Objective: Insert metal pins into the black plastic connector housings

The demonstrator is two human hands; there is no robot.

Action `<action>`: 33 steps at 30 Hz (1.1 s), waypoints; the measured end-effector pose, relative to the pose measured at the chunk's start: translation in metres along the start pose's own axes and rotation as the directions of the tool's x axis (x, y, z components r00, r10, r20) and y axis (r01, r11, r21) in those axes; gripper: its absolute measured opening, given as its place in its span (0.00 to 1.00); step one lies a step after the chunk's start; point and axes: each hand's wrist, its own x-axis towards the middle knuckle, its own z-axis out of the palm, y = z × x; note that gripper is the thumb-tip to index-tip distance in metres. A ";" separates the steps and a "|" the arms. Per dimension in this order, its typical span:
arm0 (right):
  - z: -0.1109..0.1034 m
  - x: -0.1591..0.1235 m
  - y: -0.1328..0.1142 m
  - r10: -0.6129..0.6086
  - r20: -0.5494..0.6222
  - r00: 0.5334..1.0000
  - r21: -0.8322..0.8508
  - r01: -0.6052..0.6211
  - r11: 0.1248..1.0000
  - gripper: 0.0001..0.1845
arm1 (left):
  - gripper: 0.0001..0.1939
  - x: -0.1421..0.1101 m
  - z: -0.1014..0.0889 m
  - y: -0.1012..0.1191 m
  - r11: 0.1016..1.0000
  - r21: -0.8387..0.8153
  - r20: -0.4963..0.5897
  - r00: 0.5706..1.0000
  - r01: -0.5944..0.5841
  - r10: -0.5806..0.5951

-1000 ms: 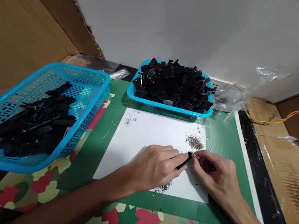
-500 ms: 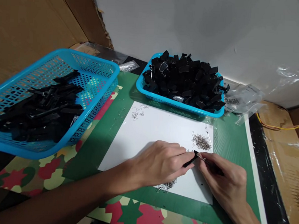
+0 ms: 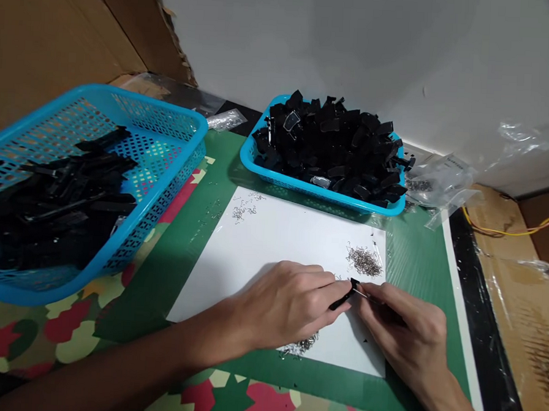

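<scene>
Green mat (image 3: 421, 262) runs between the left blue basket (image 3: 198, 128) and the white sheet (image 3: 225, 270), showing past every sheet edge. The far blue basket (image 3: 303, 187) stands just beyond the sheet's far edge. Near its right edge, the left hand (image 3: 292, 304) pinches a black part (image 3: 340, 303); close beside, the right hand (image 3: 410, 326) grips a thin metal tool (image 3: 364, 294), narrowly.

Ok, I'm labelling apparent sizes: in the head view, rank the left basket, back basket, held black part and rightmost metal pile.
Left basket
Back basket
Unsure: held black part and rightmost metal pile; the part's partly hidden.
</scene>
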 end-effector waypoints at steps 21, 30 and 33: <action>-0.010 0.007 -0.004 0.240 0.135 0.961 0.064 -0.250 0.966 0.10 | 0.13 0.000 0.000 0.002 0.995 0.077 -0.033 0.997 -0.068 0.070; -0.008 0.004 -0.004 0.196 0.076 0.978 0.050 -0.200 0.979 0.09 | 0.13 0.002 0.000 0.002 0.996 0.062 -0.039 0.997 -0.060 0.062; -0.010 0.005 -0.005 0.277 0.076 0.958 0.120 -0.284 0.951 0.10 | 0.13 0.002 -0.001 0.002 0.996 0.062 -0.036 0.997 -0.061 0.064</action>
